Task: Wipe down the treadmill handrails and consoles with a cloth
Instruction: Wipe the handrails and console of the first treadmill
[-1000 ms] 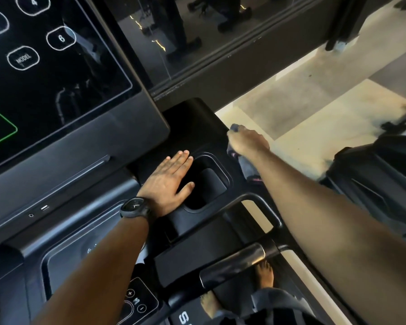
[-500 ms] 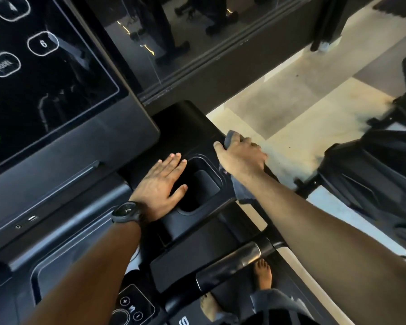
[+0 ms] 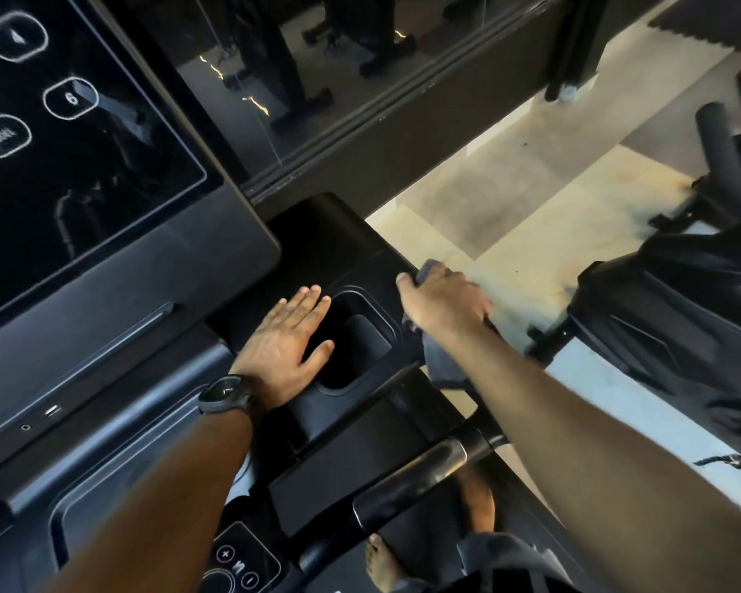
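Observation:
The treadmill console (image 3: 116,293) fills the left, its dark touchscreen (image 3: 73,134) showing outlined buttons. Right of it lies a black tray with a cup-holder recess (image 3: 356,348). My left hand (image 3: 285,344) rests flat, fingers straight, on the tray beside the recess; a dark watch sits on its wrist. My right hand (image 3: 443,303) grips a grey cloth (image 3: 443,363) over the tray's right edge, where the side handrail begins. Part of the cloth hangs below the wrist. A glossy front handrail grip (image 3: 407,477) runs below.
A glass wall with dark frame (image 3: 360,122) stands behind the console. Beige floor (image 3: 510,216) lies to the right, with another black exercise machine (image 3: 681,318) close by. Small control buttons (image 3: 238,564) sit at bottom centre; my bare feet (image 3: 381,562) stand on the belt.
My right hand with the cloth has slid a little along the tray's right edge and turned over it. The left hand has stayed flat on the tray. The view shifted slightly.

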Motion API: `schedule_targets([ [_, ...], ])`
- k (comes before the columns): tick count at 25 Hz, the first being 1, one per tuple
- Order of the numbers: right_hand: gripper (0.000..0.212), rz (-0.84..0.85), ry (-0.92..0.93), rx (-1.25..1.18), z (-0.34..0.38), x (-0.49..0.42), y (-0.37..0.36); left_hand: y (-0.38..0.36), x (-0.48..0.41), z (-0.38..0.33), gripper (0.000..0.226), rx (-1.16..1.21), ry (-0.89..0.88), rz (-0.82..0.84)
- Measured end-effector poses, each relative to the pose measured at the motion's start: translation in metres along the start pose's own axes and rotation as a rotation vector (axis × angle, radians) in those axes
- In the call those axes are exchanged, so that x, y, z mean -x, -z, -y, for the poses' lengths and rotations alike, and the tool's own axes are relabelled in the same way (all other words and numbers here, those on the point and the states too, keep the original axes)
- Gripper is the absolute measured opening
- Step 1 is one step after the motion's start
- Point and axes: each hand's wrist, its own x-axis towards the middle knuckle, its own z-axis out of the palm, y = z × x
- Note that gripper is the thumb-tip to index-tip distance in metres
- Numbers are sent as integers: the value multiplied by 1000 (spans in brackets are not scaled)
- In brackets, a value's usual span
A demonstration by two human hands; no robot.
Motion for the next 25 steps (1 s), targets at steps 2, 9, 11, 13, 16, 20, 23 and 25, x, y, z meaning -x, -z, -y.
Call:
schedule_targets([
  [2,75,-157,125,97,1,27,-12,-1,-2,1,80,-3,-8,-3],
  [9,69,-226,419,194,-5,39,-14,-1,-1,0,80,3,-11,-10],
  [11,65,-209,307,142,-3,34,-8,-3,0,-1,80,8,-5,-21],
  [13,66,-266,333,185,5,39,-10,-2,0,-2,80,10,2,-12],
  [16,64,-227,538,218,6,35,-13,-2,0,0,81,7,2,-6],
  [20,63,-255,431,170,21,21,-6,-2,-1,0,82,13,1,-8],
  [23,62,-242,699,267,27,26,-16,-2,-2,0,82,16,0,-4],
  [25,63,-229,531,188,37,17,-8,-3,-1,0,81,13,-1,-10],
])
